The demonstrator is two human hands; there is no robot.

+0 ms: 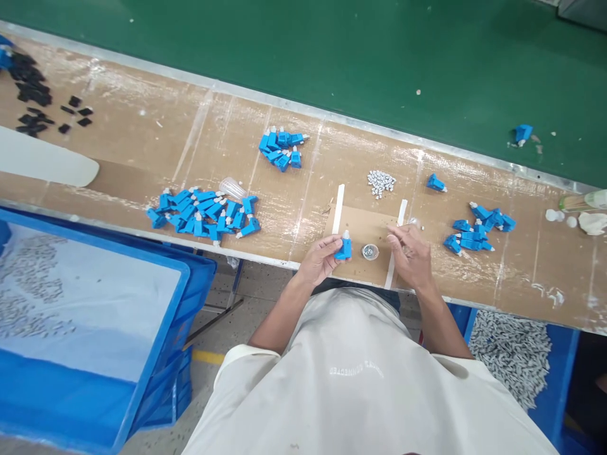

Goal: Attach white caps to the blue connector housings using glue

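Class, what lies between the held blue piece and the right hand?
Between the blue piece and the right hand, the head view shows a small round cup, then part of a white strip.

Blue block [343, 251], white-tipped; green surface [303, 57]; brown cardboard [365, 222].

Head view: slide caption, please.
A small clear cup sits between the left hand, holding a blue part, and the right hand.

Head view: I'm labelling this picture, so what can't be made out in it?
All in the head view:
Held blue piece: partly hidden by the left hand.
Right hand: anything between its fingertips is too small to tell.
Small cup: contents too small to identify.
Blue bin: cut off by the left edge.
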